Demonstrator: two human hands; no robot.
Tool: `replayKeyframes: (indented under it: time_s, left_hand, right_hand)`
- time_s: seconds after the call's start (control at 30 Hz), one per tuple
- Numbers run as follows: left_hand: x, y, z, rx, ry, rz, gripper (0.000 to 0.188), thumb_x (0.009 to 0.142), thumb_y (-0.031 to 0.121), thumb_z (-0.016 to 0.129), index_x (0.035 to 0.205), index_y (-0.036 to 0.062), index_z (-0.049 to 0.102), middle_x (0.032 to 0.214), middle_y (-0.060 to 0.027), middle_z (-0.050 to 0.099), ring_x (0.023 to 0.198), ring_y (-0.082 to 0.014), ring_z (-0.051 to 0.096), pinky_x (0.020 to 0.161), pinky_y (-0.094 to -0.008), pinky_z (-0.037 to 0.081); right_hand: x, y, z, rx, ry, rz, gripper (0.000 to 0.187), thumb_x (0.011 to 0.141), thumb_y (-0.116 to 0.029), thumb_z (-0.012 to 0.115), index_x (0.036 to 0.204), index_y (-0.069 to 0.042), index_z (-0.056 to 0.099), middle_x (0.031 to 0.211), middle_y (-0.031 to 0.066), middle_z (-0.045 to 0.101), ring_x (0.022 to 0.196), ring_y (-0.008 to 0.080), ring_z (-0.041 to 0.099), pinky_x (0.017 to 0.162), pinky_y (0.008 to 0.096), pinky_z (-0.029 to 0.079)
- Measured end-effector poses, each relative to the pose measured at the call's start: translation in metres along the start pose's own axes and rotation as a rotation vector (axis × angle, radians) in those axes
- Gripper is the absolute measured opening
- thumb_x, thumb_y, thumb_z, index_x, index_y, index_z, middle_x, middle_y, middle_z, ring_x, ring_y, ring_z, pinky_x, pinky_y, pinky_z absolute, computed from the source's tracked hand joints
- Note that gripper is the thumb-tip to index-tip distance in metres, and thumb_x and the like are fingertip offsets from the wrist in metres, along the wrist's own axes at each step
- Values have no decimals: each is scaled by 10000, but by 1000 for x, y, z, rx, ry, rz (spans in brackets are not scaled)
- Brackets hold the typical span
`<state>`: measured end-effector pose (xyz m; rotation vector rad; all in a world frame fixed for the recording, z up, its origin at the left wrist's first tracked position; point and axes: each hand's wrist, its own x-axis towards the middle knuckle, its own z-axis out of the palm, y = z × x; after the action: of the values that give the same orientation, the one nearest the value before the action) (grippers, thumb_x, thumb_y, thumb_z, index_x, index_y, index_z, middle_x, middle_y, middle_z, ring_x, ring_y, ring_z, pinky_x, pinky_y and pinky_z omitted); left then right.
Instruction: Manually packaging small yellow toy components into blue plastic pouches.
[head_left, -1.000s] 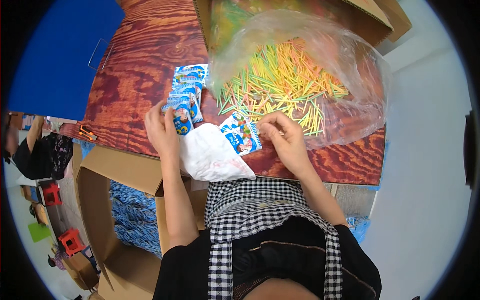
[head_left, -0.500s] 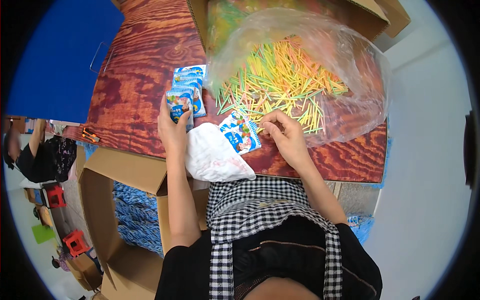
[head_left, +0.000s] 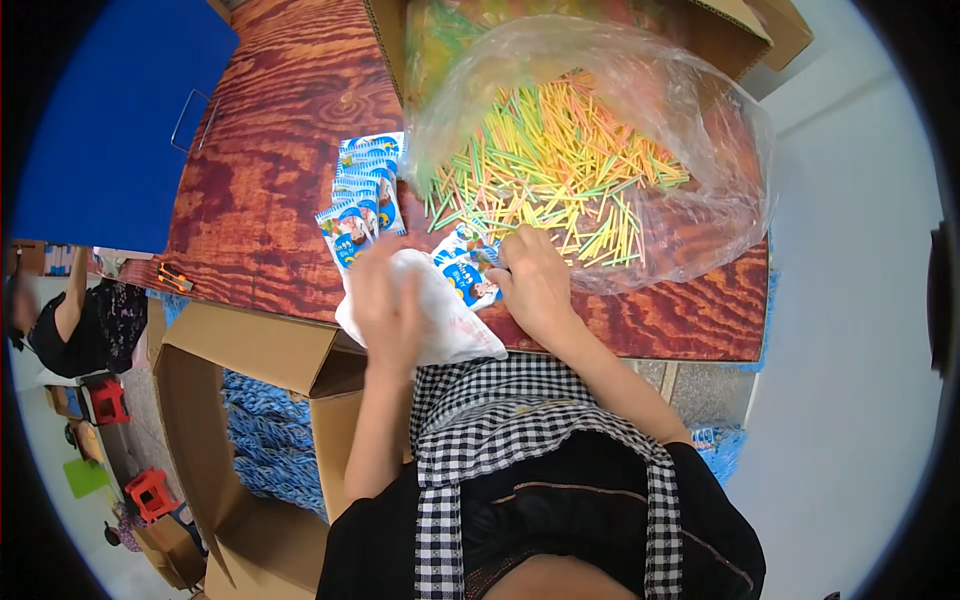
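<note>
My left hand [head_left: 388,312], smeared by motion, is over a white cloth [head_left: 450,335] at the table's near edge; its fingers are too blurred to read. A row of overlapping blue-and-white packets [head_left: 372,180] lies just beyond it. To the right, my right hand [head_left: 538,285] is closed, with thumb and fingers at the right edge of a small blue-and-white packet [head_left: 463,278]. Another packet partly shows behind that one. Past my right hand, thin yellow, green and orange sticks [head_left: 570,150] spill from a large clear plastic bag [head_left: 735,150].
The table [head_left: 270,130] has a red-brown wood-grain top. A blue panel [head_left: 120,110] with a wire handle stands at left, near an orange-and-black cutter [head_left: 175,277]. Below, an open cardboard box [head_left: 245,345] holds blue bundles [head_left: 270,440]. Another person [head_left: 85,320] is at far left.
My left hand has left the row of packets, leaving one on its near end, and moved down over the cloth. My right hand has shifted left to the small packet's edge.
</note>
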<state>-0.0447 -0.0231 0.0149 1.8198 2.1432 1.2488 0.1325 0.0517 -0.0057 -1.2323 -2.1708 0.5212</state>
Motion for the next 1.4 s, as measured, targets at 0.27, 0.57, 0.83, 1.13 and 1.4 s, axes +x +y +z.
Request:
replayKeyframes:
  time_s: [0.27, 0.57, 0.83, 1.13, 1.4]
  left_hand:
    - [-17, 4, 30, -23, -215, 85, 670, 765, 50, 679, 1369, -14, 397, 1369, -206, 442, 1228, -377, 448, 1016, -429, 372]
    - [-15, 3, 24, -113, -220, 3, 648, 773, 19, 659, 1370, 5, 408, 1345, -212, 464, 1234, -376, 443, 1046, -438, 345]
    - [10, 15, 19, -234, -159, 129, 186, 764, -27, 650, 941, 8, 607, 900, -100, 616, 930, -271, 591, 1056, -451, 349]
    - [18, 20, 22, -347, -232, 137, 65, 793, 2, 655, 834, -13, 607, 771, -118, 566, 733, -275, 562, 670, -355, 444]
    - [16, -4, 4, -584, -115, -248, 84, 907, 30, 555, 847, -18, 589, 776, 1, 516, 699, -71, 456, 599, -236, 357]
  right_hand:
    - [0, 2, -3, -25, 95, -222, 129, 708, -80, 688, 755, -23, 582, 783, 98, 536, 771, 269, 546, 643, 371, 446]
    - [-3, -6, -27, 17, 215, -273, 187, 726, -8, 641, 912, -22, 658, 877, 84, 618, 768, 264, 562, 652, 355, 447]
    - [-2, -22, -26, 341, 235, -223, 122, 763, 30, 635, 881, 1, 641, 824, 113, 615, 749, 285, 573, 663, 366, 455]
    - [7, -4, -28, 391, 115, 4, 82, 823, -65, 639, 828, 16, 632, 716, 123, 556, 645, 277, 540, 593, 352, 422]
    - [16, 45, -66, 316, 28, 201, 126, 877, -89, 577, 913, 17, 633, 798, 93, 633, 727, 159, 592, 667, 302, 465]
